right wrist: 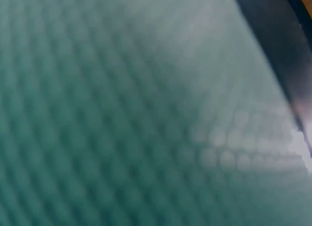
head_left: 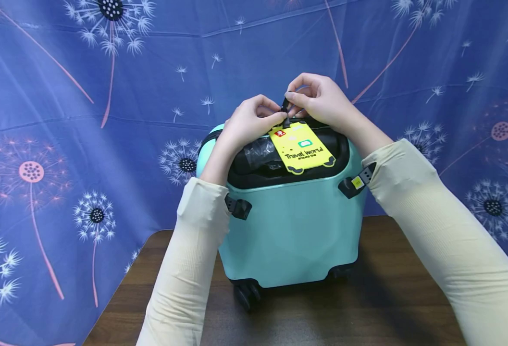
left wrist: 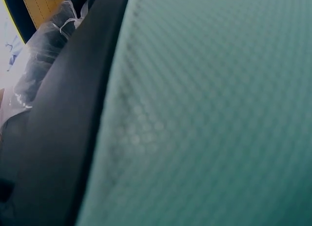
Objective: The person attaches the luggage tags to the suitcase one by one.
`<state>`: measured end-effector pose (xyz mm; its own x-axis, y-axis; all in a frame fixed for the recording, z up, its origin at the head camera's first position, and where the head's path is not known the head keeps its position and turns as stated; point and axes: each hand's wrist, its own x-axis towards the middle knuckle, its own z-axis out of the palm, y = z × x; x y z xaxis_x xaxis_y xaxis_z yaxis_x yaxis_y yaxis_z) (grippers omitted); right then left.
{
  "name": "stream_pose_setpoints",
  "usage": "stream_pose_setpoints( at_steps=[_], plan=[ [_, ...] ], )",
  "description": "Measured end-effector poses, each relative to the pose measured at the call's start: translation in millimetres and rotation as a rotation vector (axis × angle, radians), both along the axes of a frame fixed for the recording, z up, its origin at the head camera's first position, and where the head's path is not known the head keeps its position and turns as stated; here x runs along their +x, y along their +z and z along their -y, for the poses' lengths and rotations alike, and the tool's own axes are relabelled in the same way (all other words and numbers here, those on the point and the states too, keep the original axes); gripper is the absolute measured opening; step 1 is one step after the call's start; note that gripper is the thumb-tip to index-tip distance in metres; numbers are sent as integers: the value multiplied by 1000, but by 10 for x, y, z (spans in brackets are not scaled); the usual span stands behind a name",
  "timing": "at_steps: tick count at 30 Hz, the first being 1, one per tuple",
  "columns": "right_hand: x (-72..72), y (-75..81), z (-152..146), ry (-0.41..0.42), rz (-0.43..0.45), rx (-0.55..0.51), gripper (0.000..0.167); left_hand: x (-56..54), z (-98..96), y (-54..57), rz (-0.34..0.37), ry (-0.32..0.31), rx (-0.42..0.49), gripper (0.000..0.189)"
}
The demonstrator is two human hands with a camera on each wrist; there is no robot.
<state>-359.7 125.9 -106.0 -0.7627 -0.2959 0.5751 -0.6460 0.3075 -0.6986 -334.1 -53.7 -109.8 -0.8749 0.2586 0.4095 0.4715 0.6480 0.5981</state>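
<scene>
A turquoise suitcase (head_left: 297, 226) stands upright in the head view, with a black recessed top. Across that top lies a yellow luggage tag (head_left: 302, 146) printed "Travel World", its black strap (head_left: 285, 105) rising from the upper end. My left hand (head_left: 254, 120) pinches the strap low down, close to the tag. Higher up, my right hand (head_left: 318, 98) pinches the strap's upper part between thumb and fingers. Clear plastic wrap covers the suitcase handle (head_left: 260, 153) beside the tag. Both wrist views are filled mostly by the suitcase's textured turquoise shell (left wrist: 204, 109), with neither hand showing there.
The suitcase's black wheels (head_left: 247, 294) rest on a dark brown wooden table (head_left: 305, 322). Behind hangs a blue cloth (head_left: 254, 57) with a dandelion pattern, close to the suitcase's back. Small black wrist cameras (head_left: 352, 186) sit at both cuffs, near the shell.
</scene>
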Motion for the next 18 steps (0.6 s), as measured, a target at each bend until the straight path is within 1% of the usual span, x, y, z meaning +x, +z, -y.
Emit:
stream_pose_setpoints(
  at_steps=[5, 9, 12, 18],
  plan=[
    [10, -9, -12, 2, -33, 15, 11, 13, -11, 6, 13, 29, -46, 34],
    [17, -11, -29, -1, -57, 24, 10, 5, -19, 7, 4, 12, -56, 34],
    [18, -12, -30, -6, -51, 17, 10, 3, -19, 4, -2, -1, -54, 33],
    [26, -6, -4, -4, -11, -17, 11, 34, 8, 4, -11, 2, -57, 34]
  ],
)
